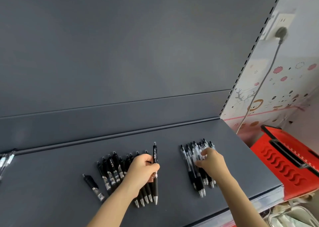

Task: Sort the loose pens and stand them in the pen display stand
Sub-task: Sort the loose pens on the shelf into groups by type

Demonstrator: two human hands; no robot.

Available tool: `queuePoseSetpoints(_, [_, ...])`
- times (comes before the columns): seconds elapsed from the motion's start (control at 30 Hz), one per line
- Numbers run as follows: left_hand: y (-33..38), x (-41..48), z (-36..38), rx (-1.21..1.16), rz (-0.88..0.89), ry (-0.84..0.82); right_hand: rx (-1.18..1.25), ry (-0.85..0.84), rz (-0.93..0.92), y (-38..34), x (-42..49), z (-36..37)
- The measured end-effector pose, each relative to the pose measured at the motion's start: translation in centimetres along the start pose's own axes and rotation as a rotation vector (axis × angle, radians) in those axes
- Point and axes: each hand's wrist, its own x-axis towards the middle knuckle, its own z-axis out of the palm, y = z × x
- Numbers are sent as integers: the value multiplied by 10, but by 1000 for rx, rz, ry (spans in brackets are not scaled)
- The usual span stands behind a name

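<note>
We pinch one black pen (155, 153) mid-barrel with the fingers (148, 159) of the left hand (142, 172), evidently to keep it with the black group (112, 171) at lower centre. The right hand (213, 162) lies bent-fingered on the clear group (192, 155) at lower right; we cannot tell if it grips. Both groups lie on the shelf (172, 137); no stand shows.

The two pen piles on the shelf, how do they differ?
The left pile has opaque black barrels; the right pile has clear ones with black grips. The left hand grips one pen at the left pile; the right hand touches the right pile. Both lie flat, tips toward the camera.
</note>
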Motion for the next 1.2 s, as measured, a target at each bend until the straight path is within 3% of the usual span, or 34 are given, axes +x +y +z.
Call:
queuePoseSetpoints(0.2, [-8, -2, -23, 151, 69, 170, -112, 94, -106, 1, -6, 8])
queuePoseSetpoints(0.3, [-16, -5, -44, 266, 82, 281, -56, 130, -179, -13, -14, 22])
queuePoseSetpoints(0.47, [-32, -11, -63, 506, 50, 414, -18, 35, -375, -51, -37, 60])
queuePoseSetpoints(0.6, [-36, -12, -65, 636, 62, 415, -20, -39, -417, -68, -49, 77])
queuePoseSetpoints(0.83, [-41, -20, -75, 574, 88, 387, -3, -54, -439, -79, -61, 86])
queuePoseSetpoints(1.2, [-69, -63, -152, 541, 131, 586, 29, -115, -569, -127, -89, 114])
